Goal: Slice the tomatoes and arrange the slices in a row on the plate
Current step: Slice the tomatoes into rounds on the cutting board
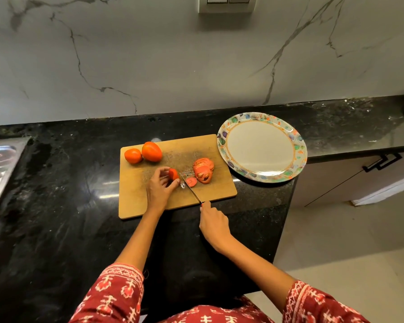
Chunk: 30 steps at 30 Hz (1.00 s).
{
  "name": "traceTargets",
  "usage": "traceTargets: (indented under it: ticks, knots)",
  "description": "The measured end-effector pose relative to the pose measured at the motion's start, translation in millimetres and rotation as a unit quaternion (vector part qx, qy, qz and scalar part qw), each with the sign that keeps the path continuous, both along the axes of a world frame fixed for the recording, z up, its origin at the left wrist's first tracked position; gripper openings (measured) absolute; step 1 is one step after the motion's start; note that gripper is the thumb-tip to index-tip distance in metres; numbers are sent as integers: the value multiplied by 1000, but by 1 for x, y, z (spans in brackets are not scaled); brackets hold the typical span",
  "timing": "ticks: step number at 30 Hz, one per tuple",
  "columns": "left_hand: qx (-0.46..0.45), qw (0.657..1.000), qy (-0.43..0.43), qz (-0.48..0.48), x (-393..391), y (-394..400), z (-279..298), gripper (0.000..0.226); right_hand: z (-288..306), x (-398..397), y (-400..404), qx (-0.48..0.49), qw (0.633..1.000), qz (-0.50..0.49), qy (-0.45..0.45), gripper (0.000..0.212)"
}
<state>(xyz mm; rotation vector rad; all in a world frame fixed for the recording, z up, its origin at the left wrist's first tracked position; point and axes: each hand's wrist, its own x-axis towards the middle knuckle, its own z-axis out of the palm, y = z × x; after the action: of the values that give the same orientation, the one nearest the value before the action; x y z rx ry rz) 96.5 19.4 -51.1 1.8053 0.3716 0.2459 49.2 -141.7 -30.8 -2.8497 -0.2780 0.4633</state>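
We start at the tomato end piece, near the middle of the wooden cutting board, where our left hand pinches it between curled fingertips and thumb so it cannot roll under the blade. Just to its right the knife lies with its edge down at the cut face, and our right hand is wrapped round the handle at the board's near edge, which leaves the blade free to draw through.

A small fresh slice lies flat against the blade's far side, and beyond it a loose pile of slices overlaps on the right half of the board, kept clear of the cutting spot but close to where they must go. Two whole tomatoes sit touching each other at the far left corner, out of the knife's path and, we judge, waiting their turn.

The plate, with a patterned rim, stands on the black worktop just beside the board's right far corner, holding no slices yet, so the arranging has not begun. A steel sink shows at the left edge.
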Motion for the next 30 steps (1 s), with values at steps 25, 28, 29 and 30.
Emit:
traceTargets:
  ticks: [25,28,29,30]
  knots:
    - [62,992,36,-100,-10,12,6,40,11,20,-6,134,987,-88,27,29]
    - [160,980,25,-117,-14,11,7,50,10,20,-4,137,986,-86,32,30]
    - [188,975,23,-117,-14,9,8,52,9,20,-4,137,986,-86,34,30]
    - [212,970,24,-117,-14,7,9,55,9,20,-4,138,986,-87,36,30]
